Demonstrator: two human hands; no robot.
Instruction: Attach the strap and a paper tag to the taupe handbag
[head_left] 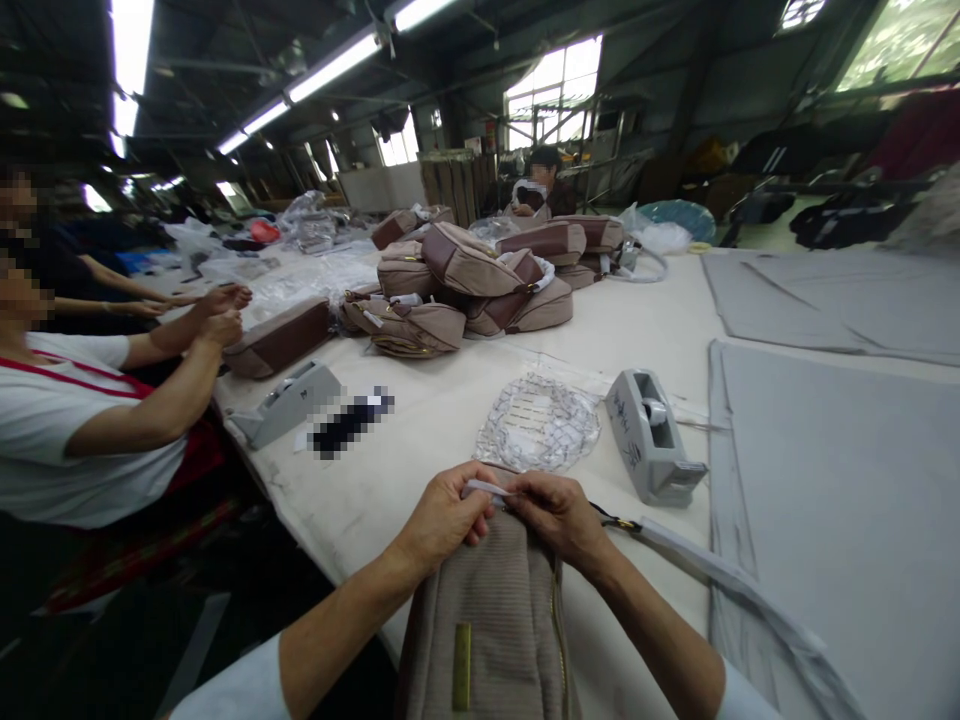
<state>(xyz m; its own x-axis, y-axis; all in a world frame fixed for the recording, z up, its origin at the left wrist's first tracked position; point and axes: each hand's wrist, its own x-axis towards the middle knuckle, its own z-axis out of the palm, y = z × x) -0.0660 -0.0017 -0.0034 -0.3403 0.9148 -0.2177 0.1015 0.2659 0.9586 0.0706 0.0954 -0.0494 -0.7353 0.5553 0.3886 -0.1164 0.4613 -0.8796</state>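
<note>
A beige ribbed bag (495,600) with a brass-coloured plate and a zip along its right side lies in front of me at the table edge. At its far end, my left hand (448,512) is closed with the fingertips around a thin white strip (486,487). My right hand (559,512) pinches the same strip from the other side, its fingers closed against the bag's top. What lies beneath my fingertips is hidden. To the right of the bag runs a strap (727,570) in pale wrapping, with a brass-coloured clip (624,523) near my right wrist.
Grey tape dispensers (651,440) (292,402) stand right and left. Beyond my hands lies a clear plastic bag of small packets (536,425). Several similar bags (472,275) are piled farther back. Grey sheets (840,500) cover the right side; co-workers (97,420) stand at left.
</note>
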